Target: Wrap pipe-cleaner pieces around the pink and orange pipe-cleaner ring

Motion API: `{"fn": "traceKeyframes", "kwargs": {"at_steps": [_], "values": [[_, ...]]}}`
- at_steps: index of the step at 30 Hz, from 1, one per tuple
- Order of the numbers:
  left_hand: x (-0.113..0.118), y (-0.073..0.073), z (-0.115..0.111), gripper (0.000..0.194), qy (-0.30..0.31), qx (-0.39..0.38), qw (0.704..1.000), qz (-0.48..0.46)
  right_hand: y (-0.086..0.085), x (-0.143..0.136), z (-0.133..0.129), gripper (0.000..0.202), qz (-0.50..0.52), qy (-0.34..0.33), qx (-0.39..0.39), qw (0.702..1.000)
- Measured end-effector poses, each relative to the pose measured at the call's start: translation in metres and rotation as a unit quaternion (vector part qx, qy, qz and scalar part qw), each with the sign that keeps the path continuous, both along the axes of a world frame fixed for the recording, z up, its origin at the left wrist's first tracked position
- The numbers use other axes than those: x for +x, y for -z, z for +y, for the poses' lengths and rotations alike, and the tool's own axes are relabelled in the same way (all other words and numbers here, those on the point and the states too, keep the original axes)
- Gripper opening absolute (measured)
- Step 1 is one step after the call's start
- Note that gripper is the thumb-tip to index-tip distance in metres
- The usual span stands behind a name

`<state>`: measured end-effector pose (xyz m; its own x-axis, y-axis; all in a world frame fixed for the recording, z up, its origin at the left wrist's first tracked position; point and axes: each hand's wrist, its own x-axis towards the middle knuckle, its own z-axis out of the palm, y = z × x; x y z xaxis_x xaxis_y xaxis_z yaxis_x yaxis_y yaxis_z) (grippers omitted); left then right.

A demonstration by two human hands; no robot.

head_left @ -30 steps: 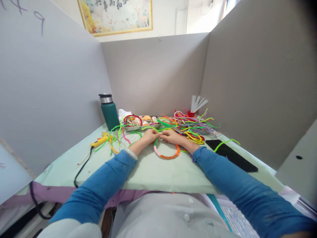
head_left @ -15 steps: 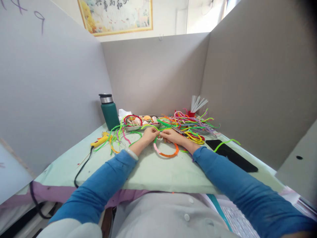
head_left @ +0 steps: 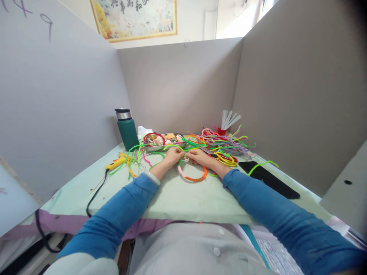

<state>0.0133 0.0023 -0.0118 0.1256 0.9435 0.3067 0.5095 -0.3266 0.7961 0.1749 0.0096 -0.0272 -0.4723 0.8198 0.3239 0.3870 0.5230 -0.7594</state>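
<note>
Above the middle of the table, my left hand [head_left: 174,156] and my right hand [head_left: 198,156] meet with fingertips pinched close together. Between them is the top of a ring wrapped in fuzzy pipe cleaner [head_left: 195,179], coloured orange, pink and green. A bright green pipe cleaner [head_left: 172,145] arches up from the left fingertips, which are closed on it. My right fingers are closed at the ring's upper edge; exactly what they pinch is hidden. Just behind my right hand lie scissors [head_left: 207,151], partly covered.
Left stand a yellow glue gun [head_left: 116,163] with its black cord and a green bottle [head_left: 128,133]. Behind are a metal tray [head_left: 153,148] of shells and heaped pipe cleaners [head_left: 220,142]. White sticks [head_left: 228,121] fill a red cup [head_left: 221,131]. A black flat slab [head_left: 275,183] lies right.
Almost nothing differs. My right fingertips have shifted very slightly at the top of the ring; the view has moved a touch.
</note>
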Motion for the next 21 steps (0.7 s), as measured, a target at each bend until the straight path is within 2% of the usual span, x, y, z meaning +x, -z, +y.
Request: {"fn": "traceKeyframes", "kwargs": {"at_steps": [4, 8, 10, 12, 14, 18, 21], "values": [[-0.001, 0.002, 0.0, 0.025, 0.009, -0.007, 1.0, 0.016, -0.003, 0.002, -0.005, 0.038, 0.032, -0.012, -0.018, 0.999], [-0.001, 0.003, 0.001, 0.024, 0.017, -0.017, 1.0, 0.004, -0.005, 0.002, -0.009, 0.031, 0.057, -0.033, -0.068, 0.995], [-0.002, 0.004, 0.002, 0.023, 0.025, -0.012, 1.0, -0.007, -0.005, -0.003, -0.013, 0.027, 0.077, 0.007, -0.102, 0.992], [-0.002, 0.004, 0.003, 0.022, 0.04, -0.01, 0.999, -0.028, -0.004, -0.01, -0.02, 0.027, 0.073, 0.087, -0.114, 0.987], [-0.003, 0.004, 0.004, 0.021, 0.068, -0.02, 0.996, -0.05, -0.004, -0.016, -0.027, 0.029, 0.037, 0.133, -0.082, 0.987], [-0.002, 0.0, 0.0, 0.02, 0.105, -0.038, 0.992, -0.06, -0.007, -0.014, -0.04, 0.029, -0.096, 0.206, 0.067, 0.972], [0.0, -0.004, -0.008, 0.024, 0.131, -0.053, 0.989, -0.052, -0.007, -0.004, -0.041, 0.026, -0.138, 0.158, 0.15, 0.966]]}}
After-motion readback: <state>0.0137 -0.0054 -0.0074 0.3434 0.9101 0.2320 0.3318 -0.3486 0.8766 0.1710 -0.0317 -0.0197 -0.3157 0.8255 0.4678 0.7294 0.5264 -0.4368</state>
